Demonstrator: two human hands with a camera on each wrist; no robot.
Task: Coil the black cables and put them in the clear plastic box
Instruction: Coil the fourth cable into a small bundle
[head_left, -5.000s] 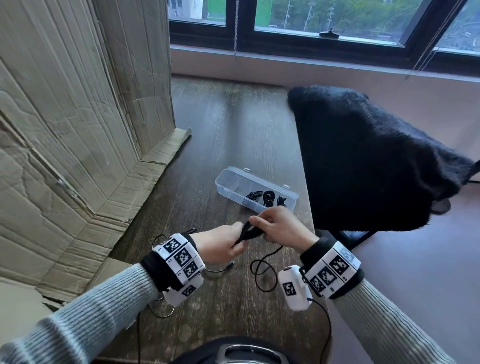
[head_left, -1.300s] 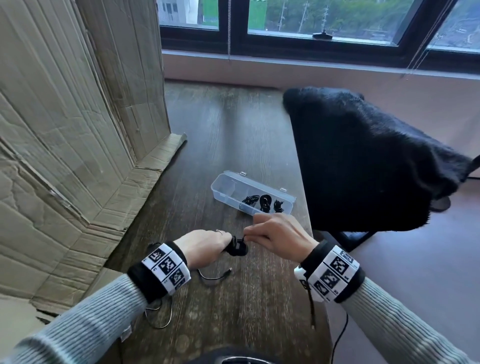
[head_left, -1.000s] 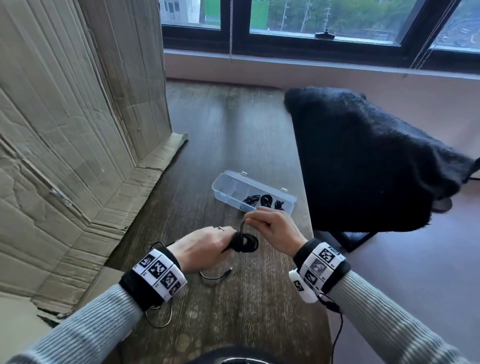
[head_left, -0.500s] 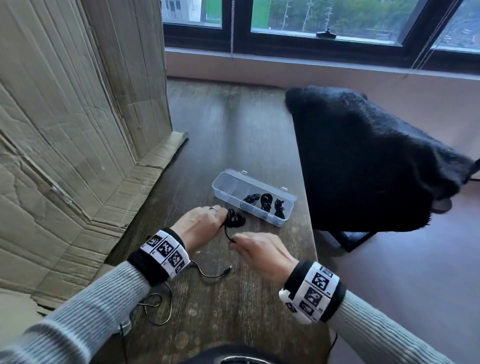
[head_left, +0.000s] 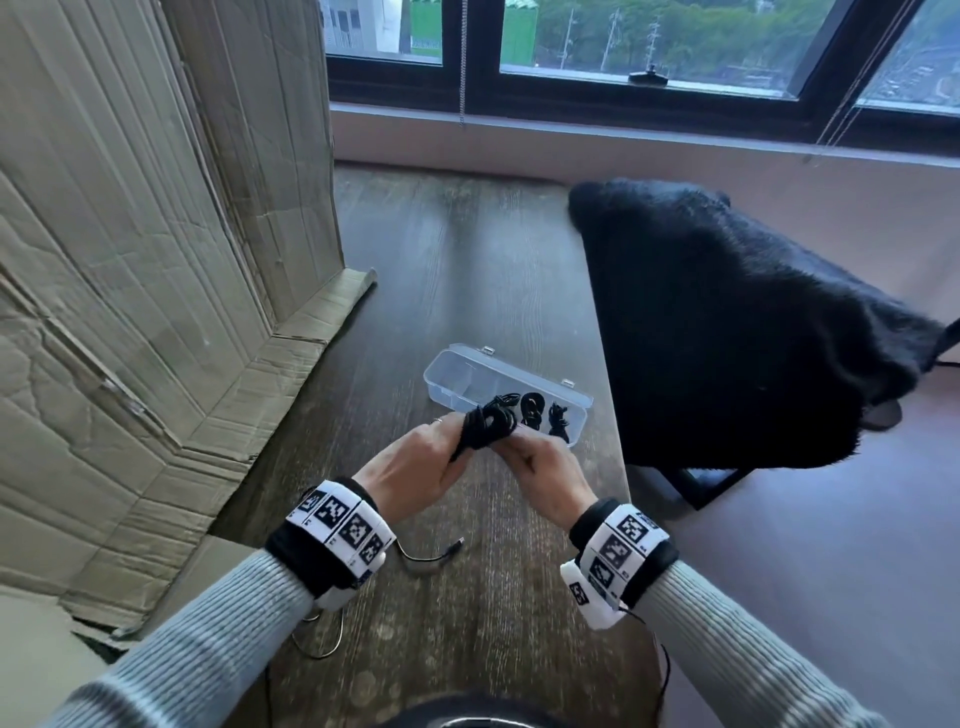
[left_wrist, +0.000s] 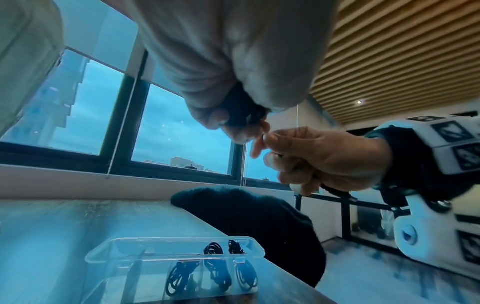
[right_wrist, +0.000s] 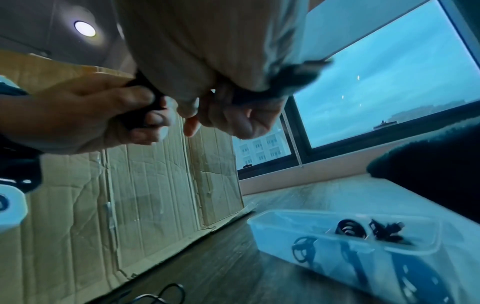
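A coiled black cable (head_left: 488, 423) is held just above the table, in front of the clear plastic box (head_left: 452, 364). My left hand (head_left: 457, 441) grips the bundle from the left. My right hand (head_left: 511, 447) pinches it from the right, fingers curled. In the left wrist view the right hand (left_wrist: 324, 156) has a thin cable end running through its curled fingers. The box (left_wrist: 176, 245) stands open, with three black coils (left_wrist: 210, 269) in its right compartments. In the right wrist view the cable (right_wrist: 140, 115) shows dark inside the left hand's fingers, above the box (right_wrist: 280, 218).
A loose black cable (head_left: 431, 558) lies on the wooden table under my left wrist, and another loop (head_left: 317, 642) nearer me. Flattened cardboard (head_left: 156, 260) leans along the left. A chair with black furry fabric (head_left: 727, 322) stands by the table's right edge.
Half a second ago the left hand alone held the coil, and the right hand was lower over the table. The right hand has risen and taken hold of the coil again.
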